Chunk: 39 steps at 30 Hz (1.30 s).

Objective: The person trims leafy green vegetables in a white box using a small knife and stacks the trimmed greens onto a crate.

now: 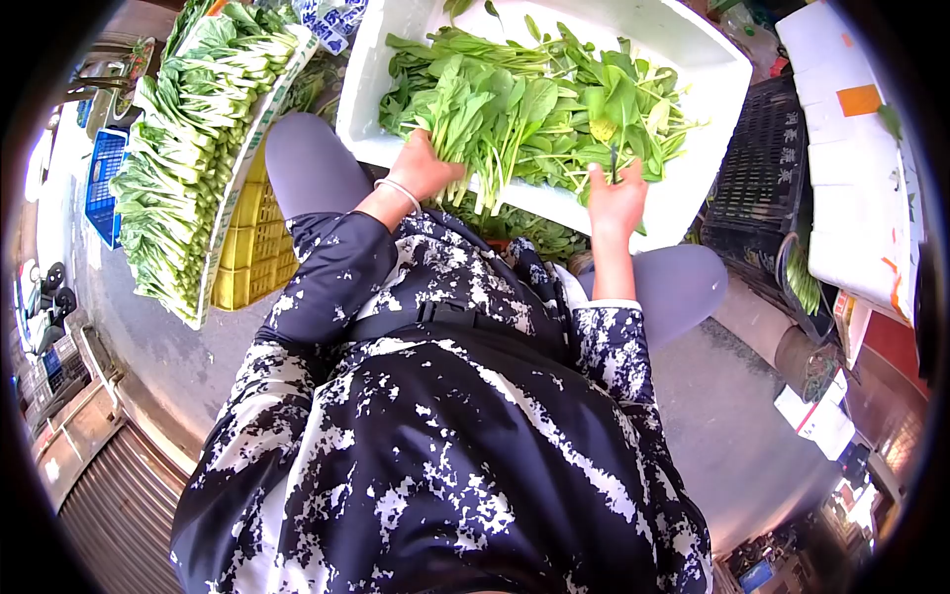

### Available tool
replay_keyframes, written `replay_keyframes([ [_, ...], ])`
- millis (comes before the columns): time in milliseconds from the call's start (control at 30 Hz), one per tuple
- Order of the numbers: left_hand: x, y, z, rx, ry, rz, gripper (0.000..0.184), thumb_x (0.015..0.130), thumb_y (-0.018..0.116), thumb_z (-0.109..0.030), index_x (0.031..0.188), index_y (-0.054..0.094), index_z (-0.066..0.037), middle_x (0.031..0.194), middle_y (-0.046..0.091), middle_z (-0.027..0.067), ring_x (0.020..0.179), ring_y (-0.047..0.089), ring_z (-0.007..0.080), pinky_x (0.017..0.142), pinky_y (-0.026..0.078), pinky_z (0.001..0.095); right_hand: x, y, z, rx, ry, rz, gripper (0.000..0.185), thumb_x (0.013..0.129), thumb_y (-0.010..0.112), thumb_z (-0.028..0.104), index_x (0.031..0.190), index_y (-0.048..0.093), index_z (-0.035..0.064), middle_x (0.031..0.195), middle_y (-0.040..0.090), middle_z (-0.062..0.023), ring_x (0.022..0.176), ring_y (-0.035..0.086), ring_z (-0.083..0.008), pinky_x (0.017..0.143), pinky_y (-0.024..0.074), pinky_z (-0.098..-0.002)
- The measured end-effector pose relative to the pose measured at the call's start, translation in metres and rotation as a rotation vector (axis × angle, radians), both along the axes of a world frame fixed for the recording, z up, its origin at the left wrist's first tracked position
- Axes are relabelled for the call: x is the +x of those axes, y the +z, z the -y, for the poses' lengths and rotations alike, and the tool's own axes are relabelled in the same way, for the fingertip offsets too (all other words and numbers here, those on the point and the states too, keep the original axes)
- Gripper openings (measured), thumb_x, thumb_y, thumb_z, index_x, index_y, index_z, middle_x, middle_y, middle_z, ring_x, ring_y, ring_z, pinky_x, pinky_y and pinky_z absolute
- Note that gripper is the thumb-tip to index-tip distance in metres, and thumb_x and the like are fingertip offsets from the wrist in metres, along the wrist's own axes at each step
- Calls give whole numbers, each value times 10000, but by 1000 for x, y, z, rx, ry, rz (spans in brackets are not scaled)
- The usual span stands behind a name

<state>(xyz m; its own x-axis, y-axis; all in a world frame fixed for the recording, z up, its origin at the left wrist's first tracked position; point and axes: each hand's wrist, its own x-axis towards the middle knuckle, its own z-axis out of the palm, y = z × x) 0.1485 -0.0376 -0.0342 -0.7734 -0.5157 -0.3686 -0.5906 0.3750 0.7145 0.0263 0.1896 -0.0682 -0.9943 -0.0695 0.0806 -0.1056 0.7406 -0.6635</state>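
A white foam box [727, 74] lies across my knees, with loose leafy greens [554, 119] spread inside it. My left hand [426, 168], with a bracelet at the wrist, is closed around the stems of a bunch of greens [485, 109] at the box's near edge. The cut stem ends hang over the rim. On the right, my right hand [617, 198] is closed at the same rim, beside a yellowing leaf [604, 129]. A thin dark thing [614, 163] sticks up between its fingers; its kind is too small to tell.
At the left, bundled green stalks [188, 148] lie on a white board over a yellow crate [252, 243]. Behind is a blue crate [105, 188]. A black crate [757, 158] and white foam boxes [851, 148] stand at the right. More greens [524, 228] lie below the box.
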Motion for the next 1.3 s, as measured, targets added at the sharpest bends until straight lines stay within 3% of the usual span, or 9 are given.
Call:
replay_keyframes([
  [233, -7, -12, 15, -48, -191, 161, 482, 649, 727, -207, 968, 497, 71, 701, 609, 156, 622, 625, 226, 520, 511, 318, 4, 14, 72, -130, 432, 953, 421, 748, 693, 382, 823, 593, -20, 622, 569, -46, 497, 528, -93, 394, 354, -230],
  [300, -12, -11, 18, 459, -66, 318, 431, 687, 713, -185, 983, 502, 48, 746, 617, 152, 578, 619, 196, 438, 506, 302, -6, 15, 86, -61, 500, 1130, 395, 736, 708, 366, 805, 565, 5, 625, 550, -27, 486, 511, -67, 345, 286, -186],
  [467, -10, -4, 7, 730, 71, 188, 404, 749, 685, -88, 1101, 495, -27, 936, 617, 87, 761, 626, 169, 617, 533, 295, -4, 18, 95, -428, 547, 1281, 217, 778, 683, 197, 876, 565, 44, 666, 558, -8, 492, 484, -43, 323, 248, -158],
  [700, -47, 24, 10, 154, -292, -450, 410, 765, 650, -84, 1139, 496, -14, 992, 609, 82, 894, 571, 137, 803, 473, 293, -29, 82, 90, -537, 681, 665, 191, 798, 632, 139, 904, 568, -6, 811, 601, -54, 633, 537, -97, 572, 426, -226],
  [800, -54, -16, -1, -102, -276, -300, 510, 703, 687, -226, 1145, 497, -58, 1038, 574, 184, 972, 557, 319, 844, 445, 376, -23, 53, 87, -436, 587, 616, 197, 793, 565, 92, 964, 575, -5, 705, 581, -29, 598, 513, -100, 553, 400, -233],
  [1033, -39, -10, -13, 125, -159, -305, 469, 760, 632, -155, 1138, 400, -4, 962, 573, 256, 898, 566, 391, 782, 452, 411, -20, 7, 85, -638, 554, 717, 80, 845, 581, 121, 903, 587, 66, 642, 527, -1, 388, 333, -20, 328, 192, -179],
  [1067, -41, -4, -2, 158, -176, -344, 599, 772, 611, -127, 1265, 289, -15, 955, 565, 276, 897, 558, 407, 783, 450, 417, -20, 39, 98, -631, 521, 782, 102, 841, 571, 38, 938, 596, 19, 781, 572, 13, 622, 471, -56, 539, 364, -186],
  [1100, -34, 15, 11, 137, -138, -356, 599, 772, 611, -127, 1265, 289, -15, 955, 565, 276, 897, 558, 407, 783, 450, 417, -21, 51, 114, -624, 616, 664, 94, 847, 588, 136, 890, 588, 52, 635, 521, 8, 393, 331, -17, 330, 190, -179],
  [1300, 80, 137, 90, -40, 315, -702, 941, 779, 537, -13, 1378, -185, -88, 1285, 366, 296, 1089, 506, 350, 910, 399, 335, 53, 174, 266, -510, 1125, 548, 84, 831, 590, 103, 858, 582, 24, 642, 511, 16, 470, 388, -34, 419, 279, -188],
])
